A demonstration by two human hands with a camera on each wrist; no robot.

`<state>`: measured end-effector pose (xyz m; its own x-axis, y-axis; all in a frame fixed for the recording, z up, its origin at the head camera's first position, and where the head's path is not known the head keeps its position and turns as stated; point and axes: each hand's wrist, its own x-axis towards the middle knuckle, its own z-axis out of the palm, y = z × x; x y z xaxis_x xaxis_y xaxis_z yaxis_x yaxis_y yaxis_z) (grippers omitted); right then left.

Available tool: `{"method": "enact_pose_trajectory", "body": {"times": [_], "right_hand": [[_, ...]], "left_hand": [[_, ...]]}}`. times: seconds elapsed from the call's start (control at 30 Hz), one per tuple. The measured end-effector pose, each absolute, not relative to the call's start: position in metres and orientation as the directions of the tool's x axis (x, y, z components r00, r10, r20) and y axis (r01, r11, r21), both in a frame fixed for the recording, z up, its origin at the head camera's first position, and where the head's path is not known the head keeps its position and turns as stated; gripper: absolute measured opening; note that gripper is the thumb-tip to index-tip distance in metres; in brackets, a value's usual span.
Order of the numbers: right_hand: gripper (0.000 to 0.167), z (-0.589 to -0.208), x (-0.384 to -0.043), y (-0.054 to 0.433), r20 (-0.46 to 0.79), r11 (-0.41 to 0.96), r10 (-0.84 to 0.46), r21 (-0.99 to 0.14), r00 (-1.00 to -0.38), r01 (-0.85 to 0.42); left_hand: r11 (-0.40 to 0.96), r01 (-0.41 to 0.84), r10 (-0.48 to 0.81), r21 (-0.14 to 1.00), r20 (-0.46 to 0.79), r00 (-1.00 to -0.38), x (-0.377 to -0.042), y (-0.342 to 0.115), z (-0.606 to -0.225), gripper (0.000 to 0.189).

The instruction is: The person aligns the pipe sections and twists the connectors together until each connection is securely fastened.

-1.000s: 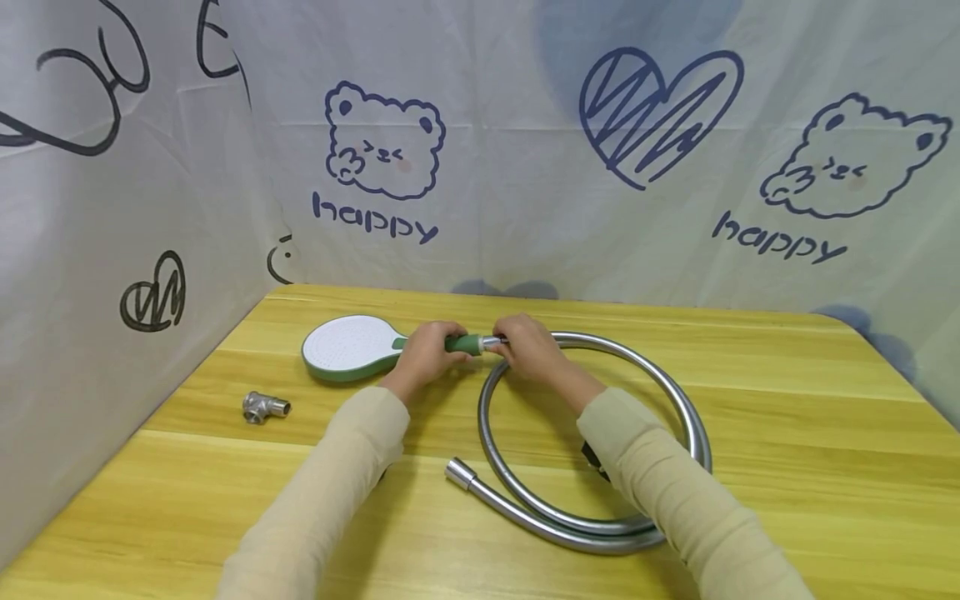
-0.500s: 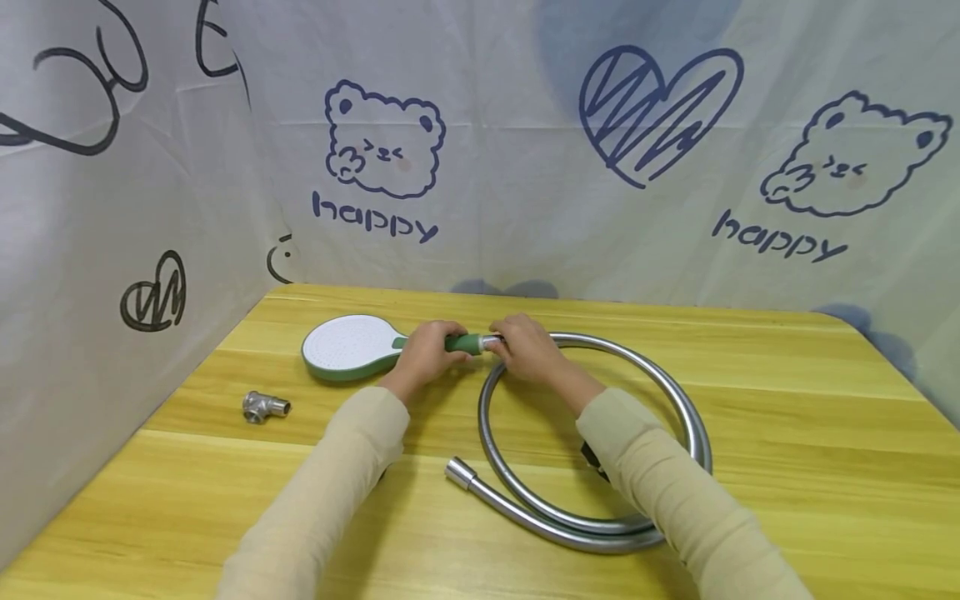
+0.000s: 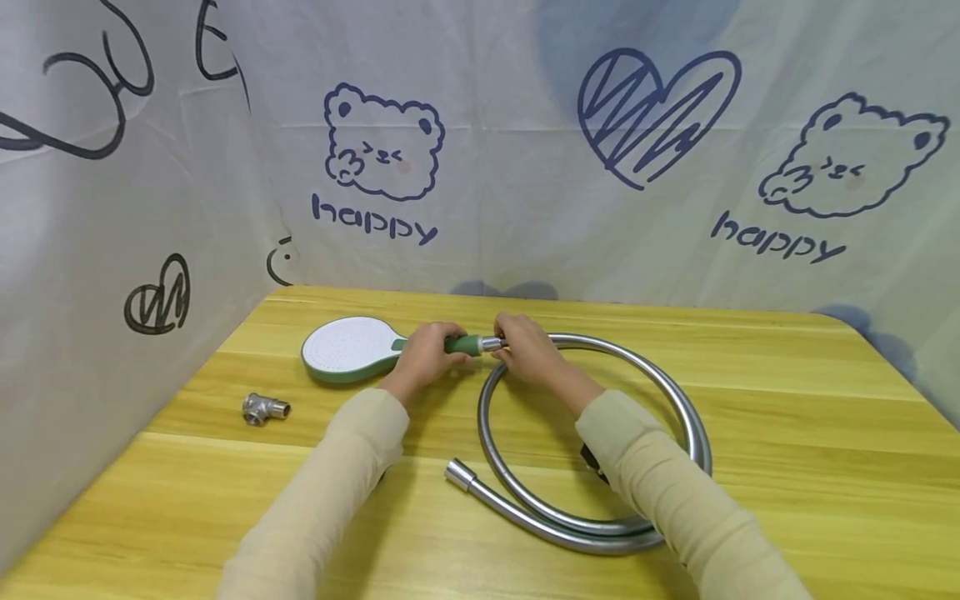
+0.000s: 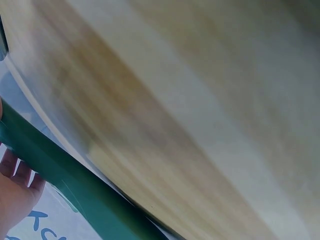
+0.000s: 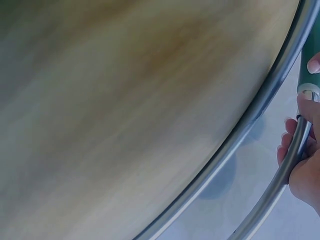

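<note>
A hand shower (image 3: 349, 345) with a white spray face and green body lies at the back left of the table. My left hand (image 3: 427, 357) grips its green handle, which also shows in the left wrist view as a green handle (image 4: 67, 172). Against the handle's end sits the metal end fitting of a silver shower hose (image 3: 486, 425). My right hand (image 3: 529, 352) pinches the hose at that fitting; its palm hides part of the hose. In the right wrist view, thumb and fingers wrap the hose (image 5: 269, 197) just below the green handle.
A small metal tee-shaped fitting (image 3: 264, 408) lies at the left. The hose loops on the wooden table (image 3: 810, 450), its free end (image 3: 459, 473) pointing left near the middle. White cloth walls (image 3: 517, 217) with drawings stand behind and at the left.
My right fingers moved slightly toward the handle, then back right, and slightly more of the metal fitting shows now. The left hand and the hand shower have stayed in place.
</note>
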<state>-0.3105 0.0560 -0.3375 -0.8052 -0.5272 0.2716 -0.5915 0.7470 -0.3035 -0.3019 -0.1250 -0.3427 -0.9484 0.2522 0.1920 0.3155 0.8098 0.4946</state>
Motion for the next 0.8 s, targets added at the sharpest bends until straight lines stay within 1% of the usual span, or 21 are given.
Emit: {"method": "enact_pose_trajectory", "body": {"times": [0.23,0.5,0.8], "right_hand": [[0.019,-0.3369,-0.3103,0.0573,0.262,0.752,-0.518,-0.314,-0.814,-0.579],[0.017,-0.3367,-0.3125,0.0583,0.275,0.741,-0.526,-0.316,-0.805,-0.592],[0.020,-0.3379,-0.3149,0.0588,0.285,0.735,-0.555,-0.272,-0.781,-0.621]], "left_hand": [[0.811,0.316,0.252,0.492,0.194,-0.948,-0.3017,-0.1246,-0.3428,0.036],[0.808,0.303,0.243,0.506,0.183,-0.953,-0.3026,-0.1246,-0.3428,0.034],[0.807,0.301,0.242,0.508,0.180,-0.953,-0.3018,-0.1234,-0.3427,0.034]]}}
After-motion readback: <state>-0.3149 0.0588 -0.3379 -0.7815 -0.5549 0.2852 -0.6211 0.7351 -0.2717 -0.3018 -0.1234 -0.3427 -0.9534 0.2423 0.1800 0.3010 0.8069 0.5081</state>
